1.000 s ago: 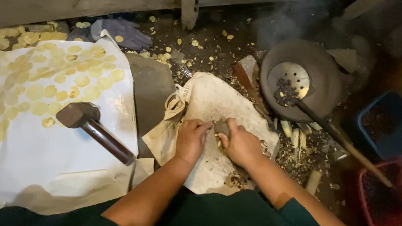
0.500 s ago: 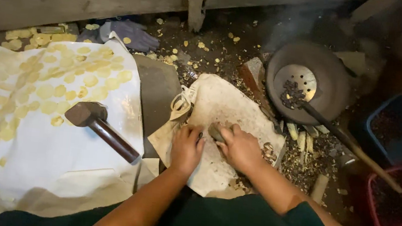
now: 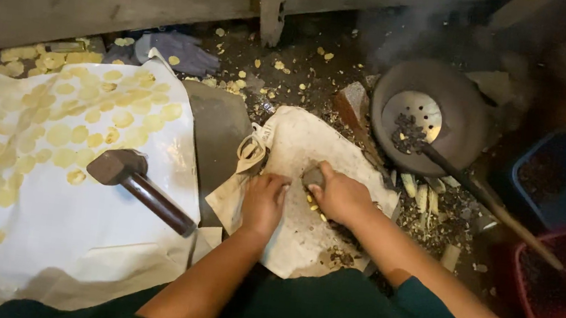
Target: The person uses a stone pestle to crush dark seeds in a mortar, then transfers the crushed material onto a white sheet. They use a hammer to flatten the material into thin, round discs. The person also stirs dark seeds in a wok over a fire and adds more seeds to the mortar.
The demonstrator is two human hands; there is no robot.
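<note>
We find the work centred on a pale cloth sack [image 3: 294,181] spread flat on the ground, just below the middle of the head view. A small grey stone [image 3: 313,177] sits on it, and our right hand [image 3: 339,197] closes over that stone, fingers curled around it in a narrow, firm hold. A few small yellow seeds [image 3: 315,206] lie on the sack right under that hand. Our left hand [image 3: 264,202] rests palm down on the sack at 9 o'clock of the right hand, just beside it; we cannot tell whether it grips anything.

At 9 o'clock of the sack, on a white sheet [image 3: 72,228], lies a hammer [image 3: 140,188], its head toward 10 o'clock and its dark handle running to 4 o'clock. Flattened yellow discs [image 3: 61,134] cover the sheet's upper part in rows. Between sheet and sack sits a flat dark slab [image 3: 216,131].

At 2 o'clock of the sack stands a round pan [image 3: 462,122] with smoke above it. A perforated ladle [image 3: 413,120] holding dark bits rests inside, its long handle reaching toward 4 o'clock. At 3 o'clock stand a blue tub [image 3: 561,181] and, below it, a red tub [image 3: 551,278]. A wooden beam [image 3: 103,3] runs across at 12 o'clock.
</note>
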